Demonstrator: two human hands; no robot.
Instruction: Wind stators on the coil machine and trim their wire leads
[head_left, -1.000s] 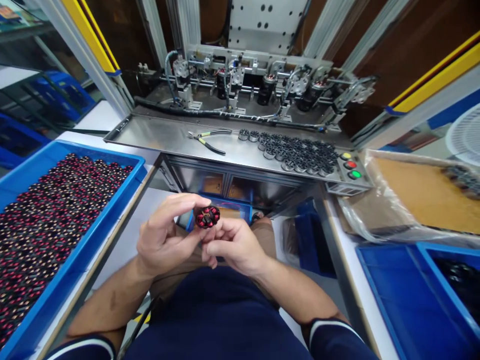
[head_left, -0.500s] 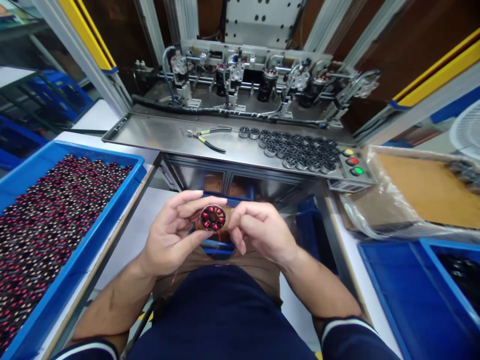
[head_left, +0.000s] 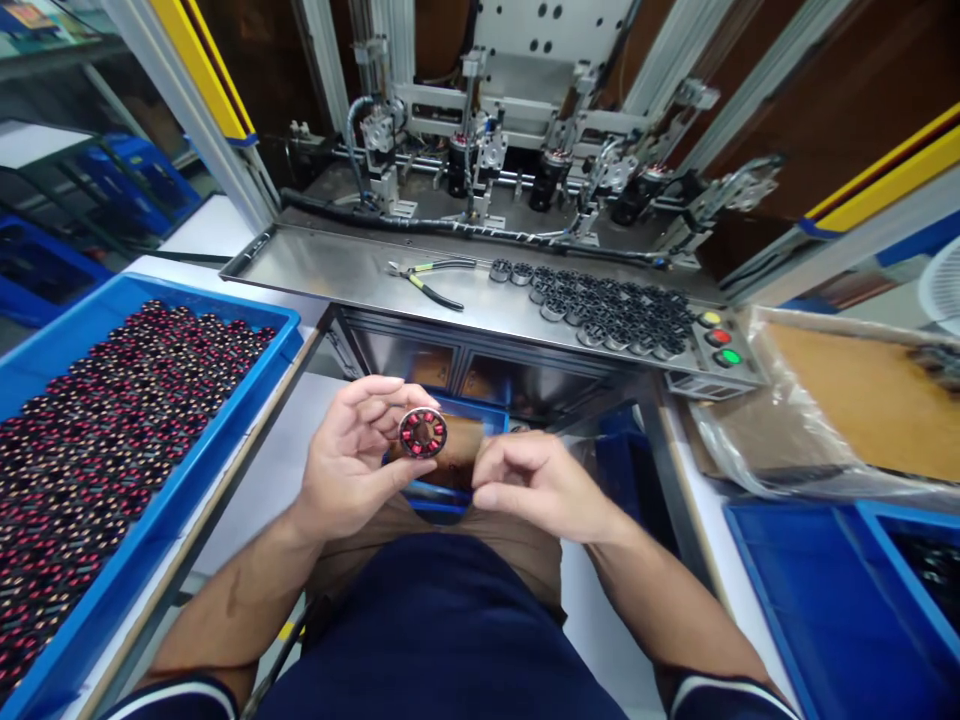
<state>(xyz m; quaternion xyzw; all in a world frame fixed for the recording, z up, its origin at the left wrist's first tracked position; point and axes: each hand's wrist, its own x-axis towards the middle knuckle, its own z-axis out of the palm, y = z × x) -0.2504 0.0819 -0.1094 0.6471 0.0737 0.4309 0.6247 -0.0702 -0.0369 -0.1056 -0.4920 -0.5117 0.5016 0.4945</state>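
My left hand (head_left: 346, 462) pinches a motor stator (head_left: 422, 447) by its rim, between the thumb below and the fingers above. It is a small black ring with red and copper windings, its round face turned toward me. My right hand (head_left: 536, 485) hovers a short way to the right, apart from the stator. Its thumb and curled fingers are pressed together; whatever lies between them is too small or hidden to make out. Below both hands, a blue container (head_left: 442, 492) shows partly above my lap.
A blue bin (head_left: 289, 325) full of wound stators stands left. Diagonal cutters (head_left: 435, 283) and rows of black rings (head_left: 600, 305) lie on a metal shelf (head_left: 322, 270). Behind is a machine (head_left: 551, 180) with clamps; buttons (head_left: 727, 357), a plastic-lined box (head_left: 847, 390) and blue trays (head_left: 795, 590) are right.
My right hand has moved slightly right and down, away from the stator. Loose red wires seen hanging near the stator no longer show. Metal slides have come down on the machine. The view has shifted slightly.
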